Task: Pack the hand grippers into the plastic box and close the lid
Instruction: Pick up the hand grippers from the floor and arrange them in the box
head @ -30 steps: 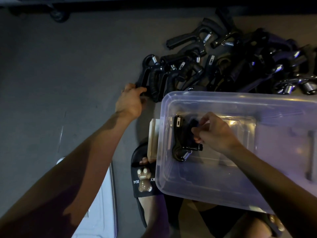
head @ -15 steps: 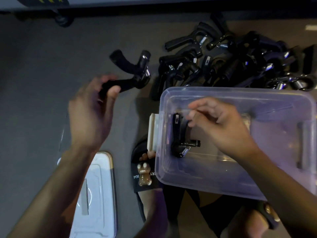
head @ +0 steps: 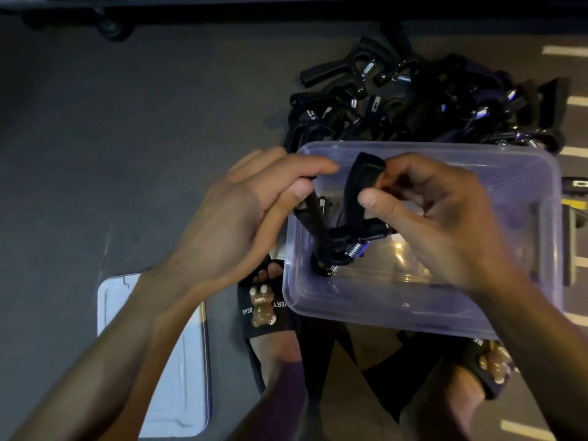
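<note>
A black hand gripper (head: 353,205) with a steel spring hangs over the left end of the clear plastic box (head: 496,316). My left hand (head: 254,211) is shut on its left handle and my right hand (head: 423,211) pinches its right handle. Below it, another hand gripper lies on the box floor, mostly hidden. Beyond the box's far edge sits a pile of several black hand grippers (head: 423,100). The white lid (head: 187,386) lies flat on the floor at the lower left, partly under my left forearm.
The box rests over my two feet in black slippers with bear figures (head: 261,307). Grey floor spreads to the left. White painted stripes (head: 563,50) mark the floor at the right edge. A dark wheel (head: 111,27) stands at the far top left.
My left hand has carried a hand gripper from the left of the pile over to the box. My right hand has let go of the gripper inside and taken the new one's other handle.
</note>
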